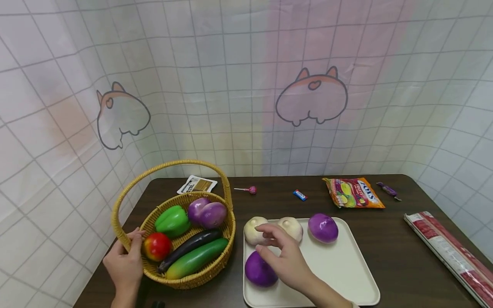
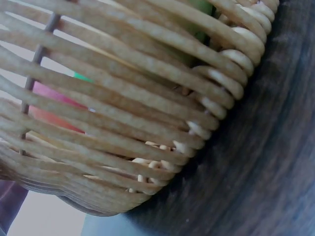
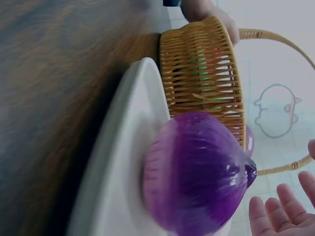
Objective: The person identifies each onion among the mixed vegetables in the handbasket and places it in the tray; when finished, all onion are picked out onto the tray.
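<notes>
My left hand (image 1: 125,260) grips a woven basket (image 1: 213,273) at the foot of its handle, thumb over the rim. Inside lie a green pepper (image 1: 172,221), a red-yellow round fruit (image 1: 157,247), a dark eggplant (image 1: 192,247), a long green vegetable (image 1: 198,259) and two purple onions (image 1: 213,215). Over the tray (image 1: 339,273) hovers my right hand (image 1: 289,259), fingers loosely bent, holding nothing. Just beside it sits a purple onion (image 3: 197,172). Two whitish bulbs (image 1: 254,231) and another purple onion (image 1: 322,228) rest along the tray's far side.
Behind the basket lies a flat packet (image 1: 198,184). A lollipop (image 1: 252,190), a small blue candy (image 1: 300,195), an orange candy bag (image 1: 354,193) and a purple wrapped candy (image 1: 388,189) lie along the back. A long red-white package (image 1: 450,256) lies at the table's right.
</notes>
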`<state>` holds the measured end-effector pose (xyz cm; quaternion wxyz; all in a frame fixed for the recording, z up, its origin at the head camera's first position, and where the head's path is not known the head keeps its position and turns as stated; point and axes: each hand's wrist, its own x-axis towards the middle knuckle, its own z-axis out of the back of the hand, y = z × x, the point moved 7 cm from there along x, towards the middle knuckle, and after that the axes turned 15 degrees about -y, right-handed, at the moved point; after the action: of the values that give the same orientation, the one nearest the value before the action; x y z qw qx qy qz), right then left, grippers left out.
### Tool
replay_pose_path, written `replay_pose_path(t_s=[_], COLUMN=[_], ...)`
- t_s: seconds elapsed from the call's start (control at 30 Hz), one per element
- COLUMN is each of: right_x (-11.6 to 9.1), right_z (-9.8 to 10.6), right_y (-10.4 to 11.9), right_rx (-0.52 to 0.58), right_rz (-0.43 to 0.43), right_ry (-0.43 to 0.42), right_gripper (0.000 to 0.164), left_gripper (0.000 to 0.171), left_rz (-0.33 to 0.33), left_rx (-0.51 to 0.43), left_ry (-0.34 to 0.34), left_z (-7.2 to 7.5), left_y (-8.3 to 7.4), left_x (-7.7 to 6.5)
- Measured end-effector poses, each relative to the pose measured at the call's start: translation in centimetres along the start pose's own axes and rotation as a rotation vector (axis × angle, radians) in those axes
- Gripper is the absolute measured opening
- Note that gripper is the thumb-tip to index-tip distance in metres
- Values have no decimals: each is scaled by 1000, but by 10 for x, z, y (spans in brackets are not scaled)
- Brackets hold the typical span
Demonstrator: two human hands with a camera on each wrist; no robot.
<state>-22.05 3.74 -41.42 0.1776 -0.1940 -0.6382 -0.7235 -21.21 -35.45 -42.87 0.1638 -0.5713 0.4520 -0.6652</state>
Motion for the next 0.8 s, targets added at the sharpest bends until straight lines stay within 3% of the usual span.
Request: replay_pose_path(t_s=[0.2,0.4,0.6,0.8], right_x=[9,17,27,36], right_z=[-17,-45,-76,-99], right_y=[3,14,22,16], right_rx=[32,40,-25,-125], right_rz=[-49,-127,-116,-154], right_ry=[14,97,165,150], right_gripper=[33,37,44,56], left_gripper=[8,8,6,6], left_rz=[-21,-10,-9,-11], left_rx=[1,9,13,33], left_ry=[-78,-88,-95,-102], left_z=[7,10,12,11], left_y=[-1,3,6,8], left_x=[3,6,7,7])
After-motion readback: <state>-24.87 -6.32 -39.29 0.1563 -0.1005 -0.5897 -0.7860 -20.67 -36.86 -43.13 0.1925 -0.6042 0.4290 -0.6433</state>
